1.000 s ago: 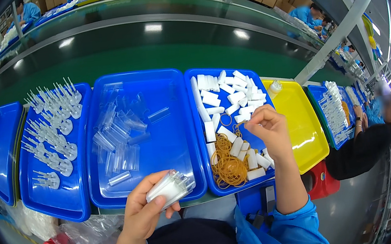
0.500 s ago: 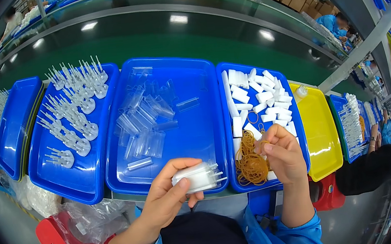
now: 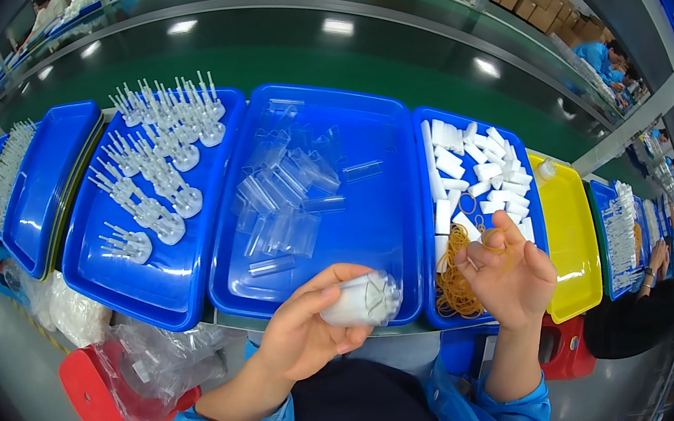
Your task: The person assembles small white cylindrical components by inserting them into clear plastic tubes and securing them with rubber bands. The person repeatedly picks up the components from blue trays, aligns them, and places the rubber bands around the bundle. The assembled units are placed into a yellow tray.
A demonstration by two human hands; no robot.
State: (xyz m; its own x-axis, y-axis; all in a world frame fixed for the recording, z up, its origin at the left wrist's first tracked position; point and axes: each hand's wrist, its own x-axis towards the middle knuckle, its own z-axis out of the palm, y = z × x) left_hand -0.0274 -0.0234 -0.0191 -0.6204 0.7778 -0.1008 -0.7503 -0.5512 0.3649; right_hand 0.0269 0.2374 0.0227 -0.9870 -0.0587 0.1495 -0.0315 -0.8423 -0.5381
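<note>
My left hand (image 3: pixel 304 320) is wrapped round a bundle of white pieces with clear plastic (image 3: pixel 361 302) about them. The bundle lies sideways, its end turned to the right. Raised over the right-hand blue tray (image 3: pixel 423 284), my right hand (image 3: pixel 512 277) has a thin yellowish rubber band (image 3: pixel 495 248) at its thumb and fingers; the other fingers are spread. Just left of that hand lies a heap of rubber bands (image 3: pixel 452 285), partly hidden by it. Behind the heap are many short white blocks (image 3: pixel 488 171). Clear plastic sleeves (image 3: pixel 283 185) lie loose in the middle blue tray (image 3: pixel 373 231).
At left, another blue tray (image 3: pixel 124 295) holds rows of white pronged pieces (image 3: pixel 164 169), beside stacked trays (image 3: pixel 53 191). A yellow tray (image 3: pixel 573 266) stands at right. Below are a red stool (image 3: pixel 90 392) and plastic bags (image 3: pixel 162 358). Beyond runs a green conveyor belt (image 3: pixel 266 47). A co-worker (image 3: pixel 659 297) sits at right.
My right hand has lifted off the rubber band heap with a band and opened its outer fingers. The bundle in my left hand has turned so its end shows. The view has shifted.
</note>
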